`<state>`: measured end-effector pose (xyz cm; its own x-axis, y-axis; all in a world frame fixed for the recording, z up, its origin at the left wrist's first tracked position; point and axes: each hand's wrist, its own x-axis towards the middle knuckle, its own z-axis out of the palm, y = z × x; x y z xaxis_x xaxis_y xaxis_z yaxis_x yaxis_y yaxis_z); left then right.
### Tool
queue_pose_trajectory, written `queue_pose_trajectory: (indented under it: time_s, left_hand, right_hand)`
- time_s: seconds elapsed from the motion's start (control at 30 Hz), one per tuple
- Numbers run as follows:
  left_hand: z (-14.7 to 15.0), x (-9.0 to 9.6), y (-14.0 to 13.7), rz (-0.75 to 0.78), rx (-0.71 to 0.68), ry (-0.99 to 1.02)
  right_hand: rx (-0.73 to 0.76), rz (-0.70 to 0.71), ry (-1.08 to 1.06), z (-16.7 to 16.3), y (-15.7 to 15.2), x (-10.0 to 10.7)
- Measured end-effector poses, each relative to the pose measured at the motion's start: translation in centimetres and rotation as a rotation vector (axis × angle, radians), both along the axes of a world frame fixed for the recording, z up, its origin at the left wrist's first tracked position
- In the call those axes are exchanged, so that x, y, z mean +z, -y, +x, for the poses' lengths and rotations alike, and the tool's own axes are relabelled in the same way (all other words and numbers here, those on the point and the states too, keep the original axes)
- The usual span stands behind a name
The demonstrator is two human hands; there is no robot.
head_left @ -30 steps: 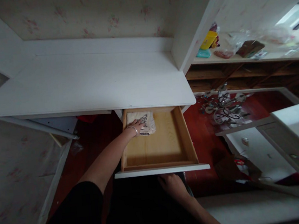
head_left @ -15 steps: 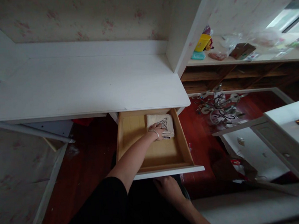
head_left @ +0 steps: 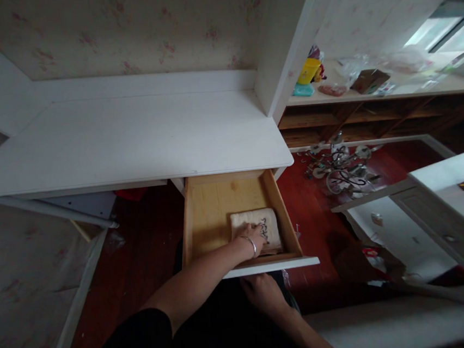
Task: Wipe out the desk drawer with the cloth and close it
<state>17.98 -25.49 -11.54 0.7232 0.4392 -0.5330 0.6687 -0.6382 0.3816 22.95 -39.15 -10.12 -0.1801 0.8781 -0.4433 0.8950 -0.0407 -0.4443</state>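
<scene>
A pulled-out wooden drawer [head_left: 207, 214] with a white front extends from under the white desk. Inside, towards its front right corner, lies a folded beige cloth [head_left: 272, 230] with dark curly markings. My left hand [head_left: 252, 237], a bracelet at its wrist, rests on top of this cloth with the fingers stretched over it: open. Just below the drawer front, against my dark clothing, is my right hand [head_left: 263, 291]. Its fingers are curled closed, palm turned away, so what they hold, if anything, is hidden.
The white desktop [head_left: 142, 139] spans the area above the drawer. To the right, a chandelier [head_left: 344, 166] lies on the red floor beside a low shelf [head_left: 373, 111] with plastic bags and small items. A white cabinet [head_left: 437, 220] with a drawer lies further right.
The folded cloth has slid from the back right of the drawer towards its front, with my left hand on it. My right hand has stayed in place.
</scene>
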Motion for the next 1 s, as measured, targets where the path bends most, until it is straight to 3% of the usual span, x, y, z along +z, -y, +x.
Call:
queue_pose_trajectory:
  time_s: [0.23,0.47,0.73,0.9,1.0]
  left_hand:
    - [-6.5,-1.3,0.2,0.134,0.063,-0.041]
    - [-12.1,-0.8,-0.6,0.216,0.212,-0.147]
    - [-12.8,-1.2,-6.0,0.332,0.383,-0.064]
    - [-11.8,-2.2,-8.7,0.257,0.505,-0.122]
    - [-10.5,-2.9,-9.2,0.227,0.511,-0.112]
  right_hand:
    - [-0.014,-0.051,0.019,-0.1,0.1,-0.2]
    - [0.015,-0.021,0.032,-0.2,0.0,-0.2]
    - [0.016,-0.041,0.071,-0.4,0.0,0.1]
    - [0.009,-0.046,0.086,-0.5,-0.2,0.5]
    - [0.011,-0.036,0.07,-0.5,-0.2,0.6]
